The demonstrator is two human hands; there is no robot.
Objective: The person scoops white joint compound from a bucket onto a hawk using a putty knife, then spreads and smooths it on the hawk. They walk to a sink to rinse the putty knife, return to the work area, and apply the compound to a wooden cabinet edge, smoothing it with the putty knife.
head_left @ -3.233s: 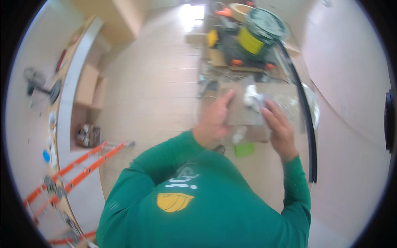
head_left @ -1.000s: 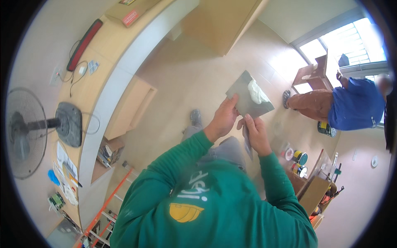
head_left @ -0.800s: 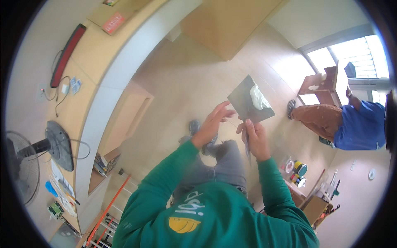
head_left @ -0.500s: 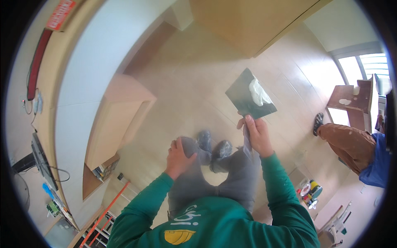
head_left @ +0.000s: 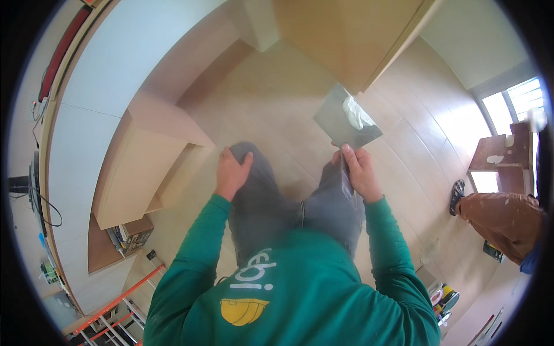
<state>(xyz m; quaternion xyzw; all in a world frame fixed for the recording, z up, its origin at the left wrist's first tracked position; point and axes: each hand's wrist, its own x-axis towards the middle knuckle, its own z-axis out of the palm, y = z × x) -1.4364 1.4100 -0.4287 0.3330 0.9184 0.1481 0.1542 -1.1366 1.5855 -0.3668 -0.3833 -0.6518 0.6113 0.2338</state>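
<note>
My right hand grips the near edge of a flat grey square plate that carries a lump of white paste; a thin blade seems to be pinched in the same hand, hanging down below the fingers. My left hand holds nothing and rests with its fingers spread on my left thigh, in grey trousers. Both arms are in green sleeves. I am crouching low above a beige tiled floor.
A low wooden cabinet stands to my left against a white wall. An orange ladder lies at the lower left. Another person's brown-trousered leg and a wooden stool are at the right. Small tubs sit at the lower right.
My left hand has let go of the plate and dropped onto my left thigh. My right hand alone holds the plate now. The view has swung and sunk closer to the floor.
</note>
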